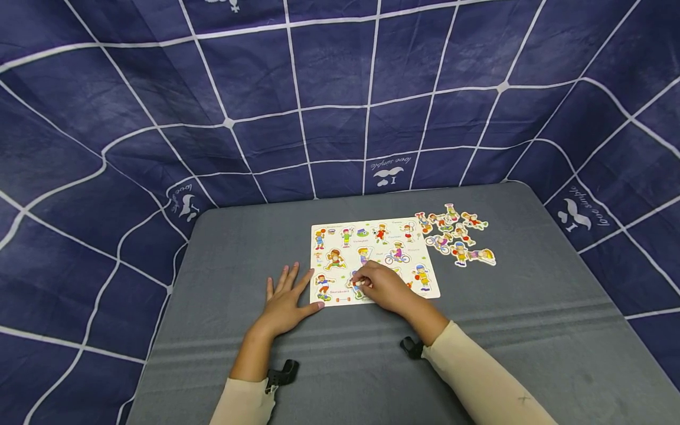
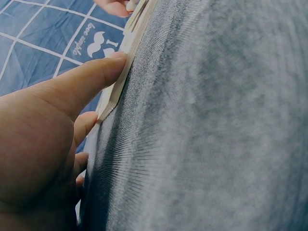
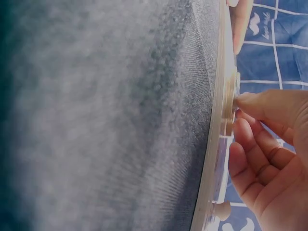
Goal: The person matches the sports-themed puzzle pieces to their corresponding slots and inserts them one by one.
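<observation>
A flat wooden puzzle board (image 1: 432,288) with printed sports figures lies on the table. My right hand (image 1: 383,285) is over its lower middle, thumb and fingertips pinching the small knob of a figure-shaped puzzle piece (image 1: 354,288). In the right wrist view that puzzle piece (image 3: 230,108) is right at the board's face, beside the board's edge (image 3: 211,125). Fingers spread, my left hand (image 1: 284,308) rests at the board's left side. Its thumb (image 2: 103,72) touches the board's near edge in the left wrist view, and the index fingertip is at the corner.
Several loose figure-shaped puzzle pieces (image 1: 461,254) lie in a cluster right of the board, some overlapping. Another knob (image 3: 222,211) stands up from the board in the right wrist view. Grey cloth covers the table (image 1: 239,248); a blue checked curtain (image 1: 340,77) hangs behind and at both sides.
</observation>
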A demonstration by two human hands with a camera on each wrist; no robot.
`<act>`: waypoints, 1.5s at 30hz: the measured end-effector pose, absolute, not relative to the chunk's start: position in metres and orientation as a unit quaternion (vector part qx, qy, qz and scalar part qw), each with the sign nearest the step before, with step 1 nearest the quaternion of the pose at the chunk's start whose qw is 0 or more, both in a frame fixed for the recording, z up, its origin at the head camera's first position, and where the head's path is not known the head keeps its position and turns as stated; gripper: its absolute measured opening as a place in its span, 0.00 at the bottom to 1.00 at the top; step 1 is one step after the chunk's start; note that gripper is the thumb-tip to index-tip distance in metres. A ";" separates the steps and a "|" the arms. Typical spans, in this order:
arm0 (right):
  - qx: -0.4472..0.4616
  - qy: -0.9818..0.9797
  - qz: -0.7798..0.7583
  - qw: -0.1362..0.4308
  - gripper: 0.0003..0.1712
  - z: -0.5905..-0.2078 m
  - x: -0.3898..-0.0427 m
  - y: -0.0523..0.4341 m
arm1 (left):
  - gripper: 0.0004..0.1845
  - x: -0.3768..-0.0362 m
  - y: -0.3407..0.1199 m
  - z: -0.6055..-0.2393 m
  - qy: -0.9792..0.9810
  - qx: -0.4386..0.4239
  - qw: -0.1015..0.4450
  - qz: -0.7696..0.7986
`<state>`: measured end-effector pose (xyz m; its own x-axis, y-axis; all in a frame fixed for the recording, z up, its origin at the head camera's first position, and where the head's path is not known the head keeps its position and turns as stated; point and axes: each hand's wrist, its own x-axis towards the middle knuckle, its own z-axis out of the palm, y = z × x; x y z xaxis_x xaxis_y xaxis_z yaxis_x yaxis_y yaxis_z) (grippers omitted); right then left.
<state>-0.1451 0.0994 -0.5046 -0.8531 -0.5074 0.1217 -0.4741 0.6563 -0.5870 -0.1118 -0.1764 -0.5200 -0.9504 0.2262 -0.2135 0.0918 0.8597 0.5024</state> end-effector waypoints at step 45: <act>-0.239 0.906 -0.348 0.024 0.09 -0.503 -0.135 0.102 | 0.49 -0.111 -0.177 -0.524 0.957 0.086 0.127 0.247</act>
